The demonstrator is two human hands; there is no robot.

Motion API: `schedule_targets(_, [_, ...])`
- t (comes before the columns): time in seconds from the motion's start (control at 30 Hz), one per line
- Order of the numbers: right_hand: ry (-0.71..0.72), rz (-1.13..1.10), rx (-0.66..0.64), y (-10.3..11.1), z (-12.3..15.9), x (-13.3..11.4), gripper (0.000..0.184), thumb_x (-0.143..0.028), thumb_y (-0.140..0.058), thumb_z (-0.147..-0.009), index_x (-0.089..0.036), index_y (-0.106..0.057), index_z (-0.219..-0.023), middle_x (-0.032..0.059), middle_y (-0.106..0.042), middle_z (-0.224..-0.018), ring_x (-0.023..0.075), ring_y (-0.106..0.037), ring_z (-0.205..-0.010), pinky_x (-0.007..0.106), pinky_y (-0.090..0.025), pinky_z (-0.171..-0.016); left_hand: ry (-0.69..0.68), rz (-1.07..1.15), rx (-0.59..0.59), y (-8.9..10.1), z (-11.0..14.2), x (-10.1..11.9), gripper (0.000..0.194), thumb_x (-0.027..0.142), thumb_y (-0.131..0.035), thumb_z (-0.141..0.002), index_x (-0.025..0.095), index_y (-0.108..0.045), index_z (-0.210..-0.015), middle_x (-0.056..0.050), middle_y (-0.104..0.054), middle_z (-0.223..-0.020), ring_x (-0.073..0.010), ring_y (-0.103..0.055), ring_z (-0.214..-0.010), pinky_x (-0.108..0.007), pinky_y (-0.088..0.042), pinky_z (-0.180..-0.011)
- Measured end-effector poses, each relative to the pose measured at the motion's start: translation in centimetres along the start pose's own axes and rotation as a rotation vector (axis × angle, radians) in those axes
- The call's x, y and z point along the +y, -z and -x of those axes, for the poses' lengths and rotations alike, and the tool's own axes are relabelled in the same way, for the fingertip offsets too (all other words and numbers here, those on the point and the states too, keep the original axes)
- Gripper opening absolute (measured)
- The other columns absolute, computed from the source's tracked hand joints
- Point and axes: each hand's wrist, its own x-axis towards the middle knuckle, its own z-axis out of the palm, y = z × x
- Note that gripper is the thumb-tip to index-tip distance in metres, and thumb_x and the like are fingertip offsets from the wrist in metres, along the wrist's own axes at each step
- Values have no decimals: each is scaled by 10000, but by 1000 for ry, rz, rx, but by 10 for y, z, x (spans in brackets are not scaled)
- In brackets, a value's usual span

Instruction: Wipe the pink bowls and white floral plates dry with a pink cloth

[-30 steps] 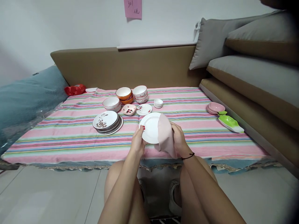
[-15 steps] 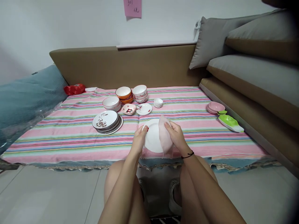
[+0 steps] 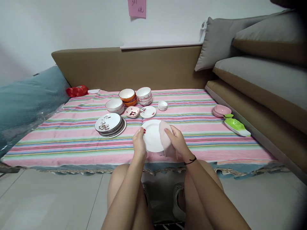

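White plate (image 3: 153, 136) lies between the fingers: left hand (image 3: 139, 143) grasps it directly, right hand (image 3: 178, 140) grasps it through pink cloth (image 3: 164, 136).

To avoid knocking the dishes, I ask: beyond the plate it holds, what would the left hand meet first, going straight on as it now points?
Past its held plate, the left hand would probably meet the flowered plate lying on the striped sheet; height is unclear, so it may pass above.

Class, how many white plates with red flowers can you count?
2: one plate held by the left hand and right hand, the other plate beside the square dish. More may be hidden beneath that one.
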Motion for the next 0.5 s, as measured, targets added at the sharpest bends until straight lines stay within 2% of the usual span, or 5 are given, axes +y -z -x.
schedule_targets(0.07, [1, -7, -9, -2, 1, 1, 274, -449, -481, -853, -191, -546, -916, 11, -564, -827, 158, -492, -752, 245, -391, -652, -24, 16, 24, 1, -2, 1, 332, 437, -703, -610, 159, -522, -612, 35, -519, -578, -102, -467, -527, -217, -349, -522])
schedule_targets(0.13, [13, 6, 0, -2, 1, 2, 261, -434, -477, -856, -193, -542, -930, 15, -568, -843, 163, -498, -772, 248, -392, -663, -10, -6, -15, 1, -3, 2, 331, 440, -702, -613, 158, -528, -612, 33, -521, -573, -105, -469, -524, -219, -345, -518])
schedule_targets(0.37, [10, 100, -18, 6, 3, 0, 314, -462, -456, -859, -205, -405, -685, -40, -380, -638, 117, -356, -591, 238, -296, -534, 217, -222, -406, 4, 6, 10, 348, 451, -723, -618, 149, -550, -600, 22, -505, -533, -105, -429, -470, -224, -305, -475])
schedule_targets(0.43, [28, 117, -21, 6, 3, 0, 327, -461, -452, -864, -205, -382, -672, -45, -351, -633, 113, -333, -587, 239, -280, -534, 232, -225, -429, 3, 9, 11, 354, 459, -722, -620, 148, -553, -603, 24, -500, -529, -102, -420, -466, -223, -301, -475])
schedule_targets(0.5, [48, 117, -11, 6, 2, 0, 318, -452, -453, -865, -203, -392, -678, -43, -355, -645, 115, -338, -606, 240, -286, -553, 211, -191, -377, 1, 10, 10, 351, 449, -729, -605, 149, -548, -591, 26, -496, -528, -100, -419, -470, -223, -303, -478])
